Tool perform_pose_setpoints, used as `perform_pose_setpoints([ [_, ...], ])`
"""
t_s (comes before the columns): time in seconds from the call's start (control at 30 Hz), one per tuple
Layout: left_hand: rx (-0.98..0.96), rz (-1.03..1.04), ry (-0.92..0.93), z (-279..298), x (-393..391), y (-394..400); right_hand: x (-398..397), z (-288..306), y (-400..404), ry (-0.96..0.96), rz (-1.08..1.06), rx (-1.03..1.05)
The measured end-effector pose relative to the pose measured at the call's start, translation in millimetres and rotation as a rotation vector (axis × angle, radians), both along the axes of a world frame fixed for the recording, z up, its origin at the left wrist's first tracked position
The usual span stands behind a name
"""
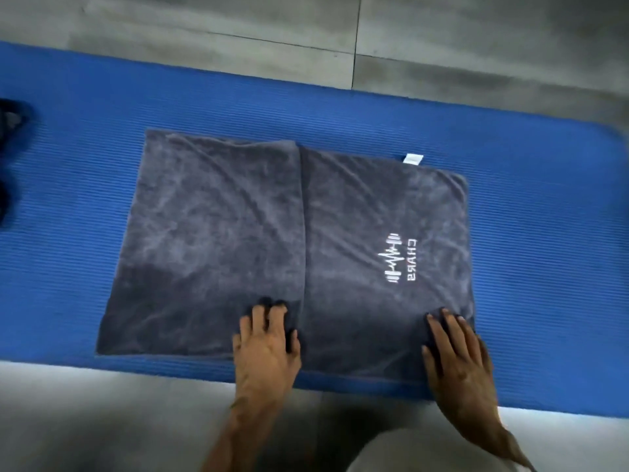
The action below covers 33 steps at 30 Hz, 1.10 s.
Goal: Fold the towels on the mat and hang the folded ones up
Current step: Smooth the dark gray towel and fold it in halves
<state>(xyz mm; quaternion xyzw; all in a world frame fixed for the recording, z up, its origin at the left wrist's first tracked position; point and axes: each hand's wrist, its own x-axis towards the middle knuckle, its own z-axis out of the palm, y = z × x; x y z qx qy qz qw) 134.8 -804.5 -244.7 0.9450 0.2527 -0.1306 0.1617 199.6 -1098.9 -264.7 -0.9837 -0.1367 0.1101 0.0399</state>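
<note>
A grey towel (218, 240) lies spread on the blue mat (537, 233). Its right part is folded over onto the middle, showing a white barbell logo and a white tag at the far edge. The fold's edge runs from far to near down the middle. My left hand (265, 342) rests at the near end of that edge, its fingers curled around the cloth there. My right hand (456, 352) lies flat with straight fingers on the towel's near right corner.
Grey tiled floor (442, 35) lies beyond the mat and in front of it. A dark object (13, 117) shows at the mat's far left edge. A light-coloured knee shows at the bottom right.
</note>
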Motion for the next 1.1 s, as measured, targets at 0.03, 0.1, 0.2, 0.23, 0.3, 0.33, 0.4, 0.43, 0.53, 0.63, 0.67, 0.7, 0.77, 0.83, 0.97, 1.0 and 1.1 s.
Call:
perform_pose_setpoints([
  [0.03,0.003,0.003,0.021,1.4,1.9,-1.9,6.5,6.6,5.9,-0.003,-0.034,0.017],
  [0.1,0.014,-0.019,0.049,3.5,3.2,-6.3,30.5,16.9,36.5,0.003,-0.056,0.076],
  [0.2,0.043,-0.064,0.068,6.3,-0.9,-12.3,80.6,28.5,111.0,0.131,-0.008,0.43],
  [0.23,0.017,-0.041,0.064,5.2,-2.9,-13.8,98.3,31.5,140.1,0.198,-0.025,0.576],
  [0.3,-0.019,0.019,0.014,2.7,-6.8,-14.1,132.4,39.4,199.0,0.396,-0.097,0.761],
  [0.33,-0.024,0.038,0.002,2.2,-8.2,-14.1,151.5,38.6,227.2,0.511,-0.138,0.799],
  [0.4,-0.016,0.034,-0.012,0.7,-9.6,-15.0,185.8,40.1,275.2,0.725,-0.212,0.871],
  [0.43,-0.003,0.012,-0.006,0.3,-10.1,-14.7,198.7,41.1,293.9,0.772,-0.24,0.919],
  [0.53,0.04,-0.017,0.023,0.9,-11.1,-13.1,220.3,44.1,321.1,0.747,-0.267,0.983],
  [0.63,0.034,-0.006,-0.056,13.6,-11.1,-8.4,228.5,49.6,325.5,0.697,-0.293,1.04],
  [0.67,0.027,-0.012,-0.107,21.1,-11.3,-8.5,230.5,51.9,321.8,0.684,-0.298,1.07],
  [0.7,0.011,-0.023,-0.174,29.8,-11.3,-9.6,232.3,55.7,315.5,0.669,-0.298,1.097],
  [0.77,-0.063,-0.053,-0.333,49.5,-10.4,-17.2,236.6,63.0,296.5,0.64,-0.307,1.161],
  [0.83,-0.14,-0.116,-0.456,64.3,-7.0,-31.6,239.9,72.7,268.8,0.616,-0.31,1.232],
  [0.97,-0.29,-0.316,-0.565,63.6,2.9,-71.8,249.6,72.5,197.6,0.533,-0.334,1.213],
  [1.0,-0.292,-0.363,-0.548,57.0,4.0,-85.5,253.1,68.0,180.4,0.52,-0.343,1.172],
  [1.1,-0.27,-0.437,-0.407,31.8,6.5,-118.9,264.4,53.0,146.4,0.546,-0.352,1.012],
])
